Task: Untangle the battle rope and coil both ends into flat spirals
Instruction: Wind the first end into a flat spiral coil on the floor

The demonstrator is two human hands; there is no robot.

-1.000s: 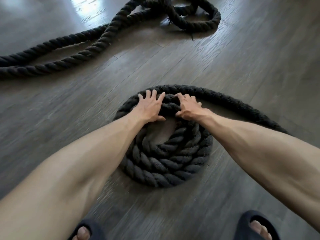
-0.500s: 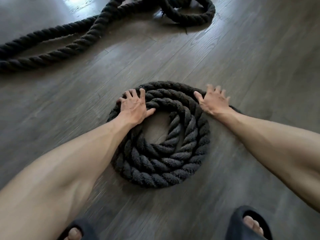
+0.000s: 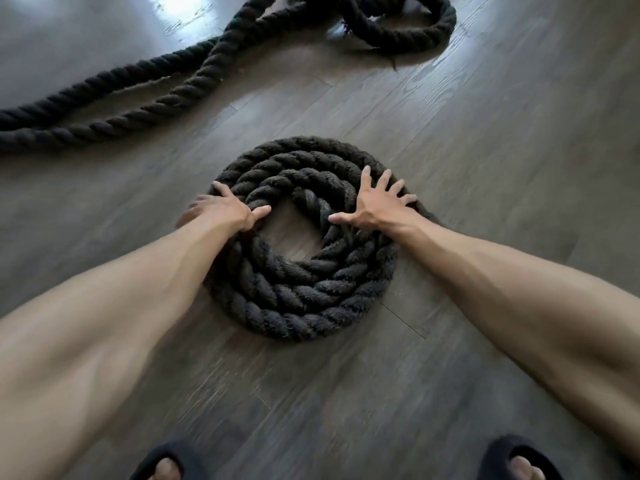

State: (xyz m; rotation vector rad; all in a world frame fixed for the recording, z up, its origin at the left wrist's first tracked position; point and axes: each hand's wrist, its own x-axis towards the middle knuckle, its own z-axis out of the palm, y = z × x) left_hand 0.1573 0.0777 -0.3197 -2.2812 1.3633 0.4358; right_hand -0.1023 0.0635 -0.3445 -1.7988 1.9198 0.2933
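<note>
Both hands press flat with fingers spread, gripping nothing: the left hand on the coil's left rim, the right hand on its right. The coil lies on the wood floor; loose rope trails beyond, well apart.
</note>
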